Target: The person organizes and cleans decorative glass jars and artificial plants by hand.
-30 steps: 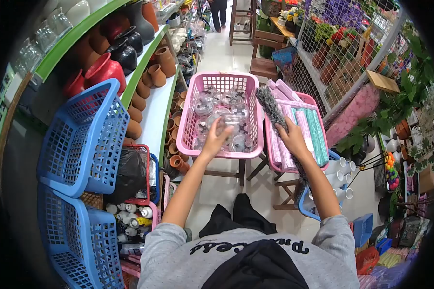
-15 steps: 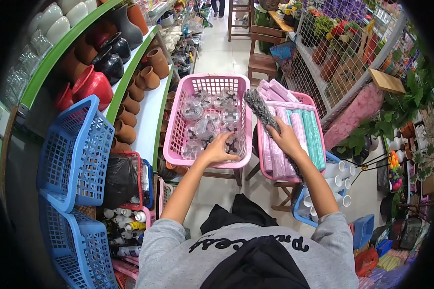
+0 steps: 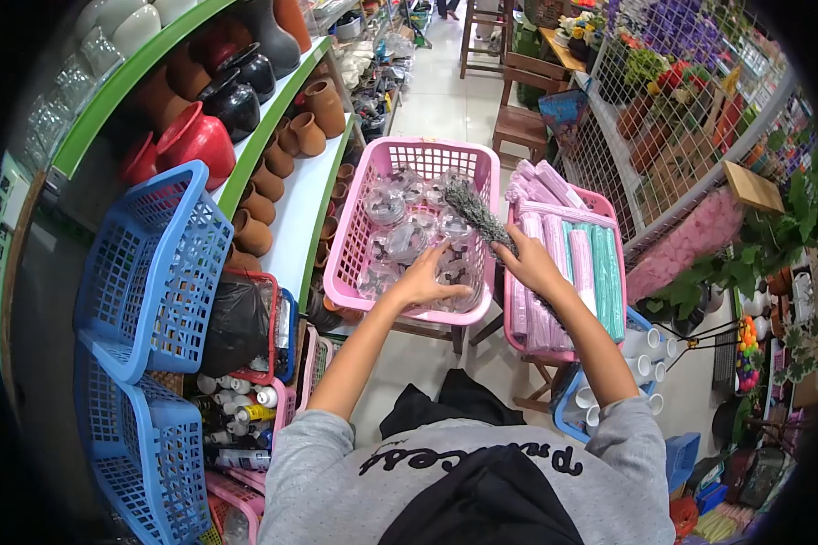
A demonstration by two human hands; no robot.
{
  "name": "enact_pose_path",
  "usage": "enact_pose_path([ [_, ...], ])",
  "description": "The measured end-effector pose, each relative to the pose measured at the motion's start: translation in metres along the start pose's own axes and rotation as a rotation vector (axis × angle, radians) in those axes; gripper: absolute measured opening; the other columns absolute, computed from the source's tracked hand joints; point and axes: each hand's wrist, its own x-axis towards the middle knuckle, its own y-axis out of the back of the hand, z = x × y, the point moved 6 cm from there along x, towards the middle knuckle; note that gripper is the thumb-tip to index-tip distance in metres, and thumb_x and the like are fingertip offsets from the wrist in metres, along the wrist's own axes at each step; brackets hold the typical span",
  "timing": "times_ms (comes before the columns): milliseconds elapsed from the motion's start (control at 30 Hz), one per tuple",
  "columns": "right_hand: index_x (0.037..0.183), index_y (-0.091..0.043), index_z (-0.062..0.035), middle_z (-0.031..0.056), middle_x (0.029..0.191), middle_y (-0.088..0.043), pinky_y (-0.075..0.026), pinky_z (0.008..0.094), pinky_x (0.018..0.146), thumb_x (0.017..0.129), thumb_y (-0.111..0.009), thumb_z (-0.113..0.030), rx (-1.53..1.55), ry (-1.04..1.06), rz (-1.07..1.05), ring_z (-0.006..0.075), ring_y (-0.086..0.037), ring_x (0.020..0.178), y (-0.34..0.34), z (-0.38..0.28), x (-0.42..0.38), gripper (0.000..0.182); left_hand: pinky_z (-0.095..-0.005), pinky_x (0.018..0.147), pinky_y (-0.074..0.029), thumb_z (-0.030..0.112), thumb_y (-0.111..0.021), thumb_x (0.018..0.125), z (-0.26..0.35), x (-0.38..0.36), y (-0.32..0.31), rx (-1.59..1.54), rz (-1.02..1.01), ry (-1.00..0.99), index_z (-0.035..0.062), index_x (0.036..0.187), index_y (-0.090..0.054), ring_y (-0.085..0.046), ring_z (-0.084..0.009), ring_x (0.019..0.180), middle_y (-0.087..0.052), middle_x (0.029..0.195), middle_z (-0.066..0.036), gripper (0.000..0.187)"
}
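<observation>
A grey fluffy duster (image 3: 474, 211) is gripped in my right hand (image 3: 529, 263), its tip over the right side of a pink basket (image 3: 338, 272). Inside that basket lie several clear round plastic-wrapped items (image 3: 405, 240) with dark parts. My left hand (image 3: 427, 280) is at the basket's near right part, fingers spread and curved over the wrapped items; whether it touches one cannot be made out. To the right, beneath my right hand and forearm, a second pink basket (image 3: 620, 272) holds pink and teal wrapped rolls (image 3: 606, 272).
Shelves (image 3: 277, 204) with clay pots and red and black vases stand on the left, beside stacked blue baskets (image 3: 145, 318). A wooden chair (image 3: 521, 124) is ahead. On the right are a wire mesh rack (image 3: 650, 136) and a blue basket of white cups (image 3: 641, 368).
The duster has swung left and down, so its tip is now over the first basket. My right hand has moved slightly left relative to the baskets. The whole view has shifted.
</observation>
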Motion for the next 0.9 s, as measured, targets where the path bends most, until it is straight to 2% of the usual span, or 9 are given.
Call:
enact_pose_path([
  [33,0.11,-0.052,-0.0029,0.0261,0.08,-0.062,-0.046,0.0457,0.07,0.088,-0.056,-0.029,-0.023,-0.014,-0.041,0.0434,-0.06,0.078,-0.003,-0.002,0.005,0.035,-0.0407,0.103,-0.035,0.05,-0.079,0.062,-0.002,0.002,0.008,-0.025,0.059,-0.001,0.0024,0.14,-0.027,-0.041,-0.0334,0.125,-0.037,0.135,-0.024,0.105],
  [67,0.109,-0.052,-0.0052,0.026,0.075,-0.061,-0.045,0.0502,0.068,0.086,-0.056,-0.033,-0.037,0.024,-0.012,0.0453,-0.059,0.075,-0.008,-0.002,0.011,0.037,-0.041,0.101,-0.037,0.049,-0.077,0.065,-0.007,0.002,0.017,-0.104,0.119,0.033,0.0016,0.138,-0.032,-0.043,-0.0317,0.122,-0.042,0.13,-0.023,0.098],
  [200,0.114,-0.052,-0.0065,0.0272,0.078,-0.062,-0.046,0.0499,0.071,0.086,-0.056,-0.034,-0.082,0.055,-0.058,0.0448,-0.06,0.079,-0.019,-0.009,0.032,0.04,-0.04,0.101,-0.036,0.049,-0.076,0.067,-0.057,0.012,0.053,-0.19,0.362,0.137,0.0002,0.135,-0.036,-0.044,-0.0319,0.121,-0.045,0.127,-0.023,0.092],
  [267,0.116,-0.051,-0.0063,0.0275,0.078,-0.061,-0.046,0.0499,0.071,0.086,-0.056,-0.034,-0.083,0.078,-0.068,0.0448,-0.06,0.079,-0.026,-0.008,0.041,0.041,-0.0396,0.102,-0.036,0.051,-0.076,0.064,-0.076,0.014,0.065,0.02,0.441,0.272,-0.0028,0.134,-0.035,-0.043,-0.0341,0.121,-0.044,0.127,-0.025,0.097],
  [400,0.119,-0.049,-0.0052,0.0283,0.077,-0.061,-0.046,0.0495,0.072,0.086,-0.056,-0.034,-0.087,0.095,-0.083,0.0451,-0.06,0.079,-0.029,-0.007,0.046,0.044,-0.0395,0.104,-0.034,0.052,-0.081,0.054,-0.09,0.032,0.049,0.223,0.257,0.29,-0.0077,0.134,-0.032,-0.04,-0.0378,0.123,-0.04,0.13,-0.029,0.111],
  [667,0.109,-0.052,-0.0026,0.0285,0.077,-0.061,-0.046,0.0484,0.068,0.086,-0.057,-0.034,-0.029,0.051,-0.067,0.0454,-0.059,0.076,-0.007,-0.002,0.039,0.039,-0.0398,0.102,-0.037,0.046,-0.083,0.053,-0.093,0.039,0.051,0.158,0.256,0.375,-0.0048,0.136,-0.029,-0.044,-0.0365,0.12,-0.038,0.132,-0.026,0.111],
  [733,0.107,-0.053,-0.0015,0.0282,0.078,-0.061,-0.047,0.0475,0.068,0.086,-0.058,-0.035,0.003,0.02,-0.066,0.0453,-0.06,0.076,-0.003,-0.002,0.041,0.04,-0.0397,0.102,-0.036,0.046,-0.083,0.053,-0.074,0.031,0.061,0.115,0.333,0.337,-0.0048,0.135,-0.031,-0.042,-0.0357,0.121,-0.039,0.132,-0.025,0.11],
  [833,0.106,-0.055,0.0004,0.0238,0.079,-0.064,-0.049,0.0429,0.07,0.08,-0.065,-0.039,0.072,-0.033,-0.062,0.0397,-0.063,0.077,0.007,-0.01,0.048,0.048,-0.0403,0.103,-0.034,0.044,-0.083,0.055,-0.037,0.019,0.075,0.051,0.43,0.267,-0.004,0.135,-0.032,-0.041,-0.0343,0.123,-0.039,0.132,-0.023,0.106],
  [900,0.106,-0.058,0.0012,0.0183,0.081,-0.066,-0.05,0.0378,0.072,0.073,-0.072,-0.043,0.187,0.151,0.055,0.0311,-0.066,0.078,0.019,-0.029,0.058,0.057,-0.0404,0.103,-0.034,0.041,-0.083,0.056,0.002,0.013,0.084,-0.023,0.532,0.037,-0.003,0.135,-0.032,-0.041,-0.0339,0.122,-0.04,0.131,-0.022,0.104],
])
